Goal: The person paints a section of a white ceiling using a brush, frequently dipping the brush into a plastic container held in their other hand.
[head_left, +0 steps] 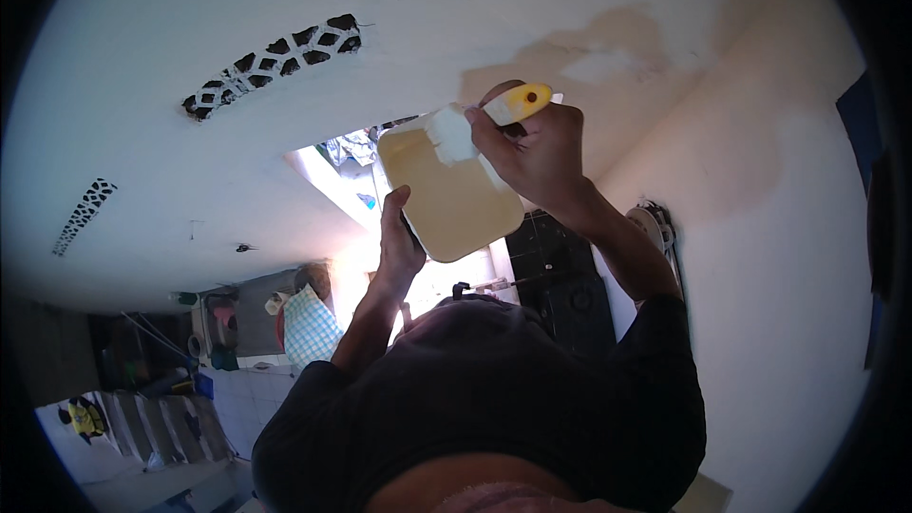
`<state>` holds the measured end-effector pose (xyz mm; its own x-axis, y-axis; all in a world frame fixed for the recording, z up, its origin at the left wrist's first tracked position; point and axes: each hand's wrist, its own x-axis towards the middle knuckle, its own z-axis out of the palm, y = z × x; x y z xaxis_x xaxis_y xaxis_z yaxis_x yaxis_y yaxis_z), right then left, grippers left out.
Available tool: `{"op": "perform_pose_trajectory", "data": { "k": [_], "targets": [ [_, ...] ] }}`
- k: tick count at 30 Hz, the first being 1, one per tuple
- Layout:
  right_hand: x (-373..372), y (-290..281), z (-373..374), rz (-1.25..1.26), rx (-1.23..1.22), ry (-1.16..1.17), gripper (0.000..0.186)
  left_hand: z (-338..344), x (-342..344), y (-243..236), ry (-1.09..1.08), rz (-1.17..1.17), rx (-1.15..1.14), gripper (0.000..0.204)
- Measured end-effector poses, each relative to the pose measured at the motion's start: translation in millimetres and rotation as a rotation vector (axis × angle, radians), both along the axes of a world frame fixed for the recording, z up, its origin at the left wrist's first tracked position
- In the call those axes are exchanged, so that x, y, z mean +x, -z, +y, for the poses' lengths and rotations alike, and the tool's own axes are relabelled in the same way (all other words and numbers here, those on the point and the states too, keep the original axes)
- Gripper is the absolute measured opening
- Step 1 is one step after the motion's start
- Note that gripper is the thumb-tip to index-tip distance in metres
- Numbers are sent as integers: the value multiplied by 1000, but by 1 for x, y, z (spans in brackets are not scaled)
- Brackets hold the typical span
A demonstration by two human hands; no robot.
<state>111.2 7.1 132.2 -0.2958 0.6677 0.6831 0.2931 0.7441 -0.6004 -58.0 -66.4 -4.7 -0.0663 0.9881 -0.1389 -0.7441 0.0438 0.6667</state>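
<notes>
A cream, rounded rectangular plastic container (446,209) is held up at the centre, with white paint along its upper part. My left hand (404,233) grips its left side, thumb on the rim. In my right hand (527,147) is a paintbrush (522,100) with a yellow handle, pinched low on the handle over the container's upper right. The brush end is white and rests in or just over the container; I cannot tell which.
A pale wall (142,104) with two patterned vent strips (271,66) fills the upper left; brown stains mark the upper right. A bright opening (342,180) is behind the container. Steps (161,427), a checked cloth (309,328) and a black panelled surface (556,271) also show.
</notes>
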Motion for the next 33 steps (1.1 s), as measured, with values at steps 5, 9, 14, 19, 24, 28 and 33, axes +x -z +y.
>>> {"op": "perform_pose_trajectory", "data": {
  "k": [5,9,14,19,24,28,33],
  "targets": [
    [-21,19,7,-50,-143,-55,13,1,0,6,34,-11,-9,48],
    [-34,30,12,20,-314,-138,19,5,2,4,57,90,-46,44],
    [-12,11,17,368,-500,-219,19,6,12,-14,-32,73,-54,48],
    [30,5,38,515,-531,-203,19,11,6,-10,52,32,92,49],
    [38,12,38,216,-272,-87,18,16,9,2,-20,10,7,46],
    [35,15,36,36,-173,-27,21,15,14,-4,-24,58,19,47],
    [24,11,34,-227,135,170,20,13,17,-7,-30,40,27,51]
  ]
}}
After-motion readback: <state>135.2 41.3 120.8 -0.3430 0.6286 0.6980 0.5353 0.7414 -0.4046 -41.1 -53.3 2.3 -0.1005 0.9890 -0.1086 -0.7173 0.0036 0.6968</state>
